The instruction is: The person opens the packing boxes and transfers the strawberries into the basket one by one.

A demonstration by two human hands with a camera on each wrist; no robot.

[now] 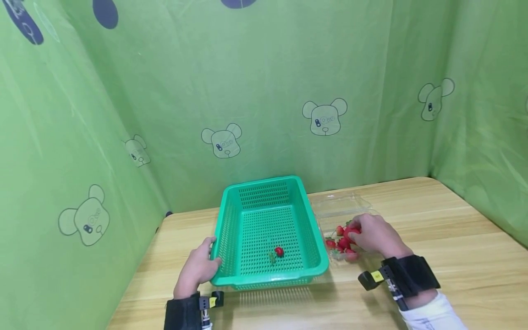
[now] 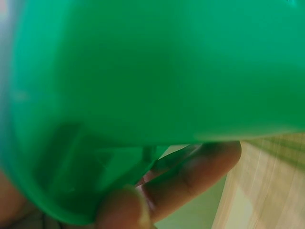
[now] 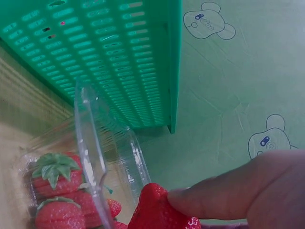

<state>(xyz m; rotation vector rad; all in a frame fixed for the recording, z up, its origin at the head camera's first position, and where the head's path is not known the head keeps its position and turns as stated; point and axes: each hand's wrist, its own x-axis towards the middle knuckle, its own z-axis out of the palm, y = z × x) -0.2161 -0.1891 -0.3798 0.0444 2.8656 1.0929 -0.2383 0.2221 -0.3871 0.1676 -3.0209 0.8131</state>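
Note:
A green plastic basket (image 1: 268, 229) with slotted walls stands on the table, tilted slightly in the head view. My left hand (image 1: 200, 266) grips its near left rim, fingers (image 2: 190, 176) under the edge in the left wrist view. Inside the basket lie a small red strawberry (image 1: 279, 251) and a bit of green stem (image 1: 272, 257). My right hand (image 1: 376, 234) pinches a large strawberry (image 3: 159, 210) above a clear plastic box (image 3: 90, 138). Several more strawberries (image 3: 59, 176) with green leaves sit in that box, right of the basket.
The box's clear lid (image 1: 336, 204) stands open toward the back. A wooden table (image 1: 433, 229) carries everything. Green curtain walls (image 1: 264, 91) with bear prints enclose the back and both sides.

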